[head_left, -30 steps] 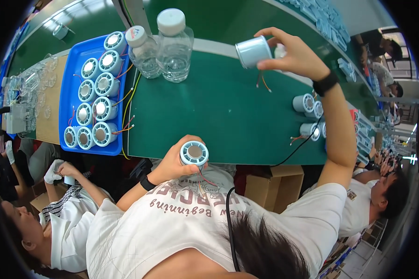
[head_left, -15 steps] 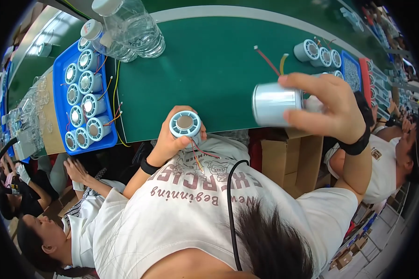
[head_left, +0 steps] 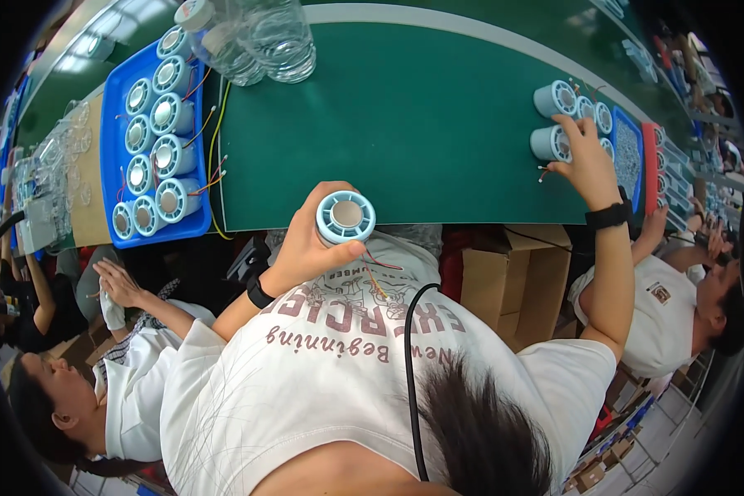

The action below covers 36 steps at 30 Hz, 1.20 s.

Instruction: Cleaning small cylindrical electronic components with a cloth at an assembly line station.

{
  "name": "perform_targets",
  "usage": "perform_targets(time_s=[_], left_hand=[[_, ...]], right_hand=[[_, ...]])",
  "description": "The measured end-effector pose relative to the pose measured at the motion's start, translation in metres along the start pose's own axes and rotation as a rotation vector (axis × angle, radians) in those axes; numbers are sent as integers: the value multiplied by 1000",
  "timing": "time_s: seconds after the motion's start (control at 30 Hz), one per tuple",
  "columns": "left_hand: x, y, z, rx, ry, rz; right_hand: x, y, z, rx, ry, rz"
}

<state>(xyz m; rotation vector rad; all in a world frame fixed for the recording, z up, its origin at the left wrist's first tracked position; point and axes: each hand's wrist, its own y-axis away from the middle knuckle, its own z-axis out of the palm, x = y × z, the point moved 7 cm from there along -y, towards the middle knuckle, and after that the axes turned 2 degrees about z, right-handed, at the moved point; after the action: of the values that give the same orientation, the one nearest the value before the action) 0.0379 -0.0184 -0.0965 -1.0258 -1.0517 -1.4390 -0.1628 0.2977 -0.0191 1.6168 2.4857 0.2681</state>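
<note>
My left hand is wrapped round a small cylindrical motor in light blue, close to my chest at the table's near edge. Its end faces up, a slotted ring round a metal disc, and thin red and yellow wires hang below. Farther right, my right hand reaches over the table, with thumb and forefinger round the end of a second light blue motor. That one lies on its side at table level, wires by the thumb. Beside it several similar motors lie grouped, partly hidden by the hand.
A blue tray of motors with wires stands at the left. Clear plastic bottles stand at the back left of the green tabletop. Past my right hand is a blue tray of small pieces. An open cardboard box sits below the edge. People sit on both sides.
My right hand has carried its motor away to the right and down to the table beside the others. My left hand still holds its motor, shifted slightly right.
</note>
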Motion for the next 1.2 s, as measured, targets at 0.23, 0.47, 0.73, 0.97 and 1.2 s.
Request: perform_targets(time_s=[0.23, 0.47, 0.73, 0.97, 1.2], left_hand=[[58, -15, 1, 168, -590, 233], [74, -20, 15, 96, -916, 471], [90, -19, 14, 105, -902, 544], [92, -28, 17, -44, -629, 224], [85, -26, -9, 256, -1106, 332]], right_hand=[[-162, 41, -35, 102, -499, -375], [-228, 32, -10, 57, -691, -462], [-229, 24, -21, 218, -723, -537], [-213, 17, -22, 264, -799, -523], [-152, 11, -27, 232, -1411, -66]])
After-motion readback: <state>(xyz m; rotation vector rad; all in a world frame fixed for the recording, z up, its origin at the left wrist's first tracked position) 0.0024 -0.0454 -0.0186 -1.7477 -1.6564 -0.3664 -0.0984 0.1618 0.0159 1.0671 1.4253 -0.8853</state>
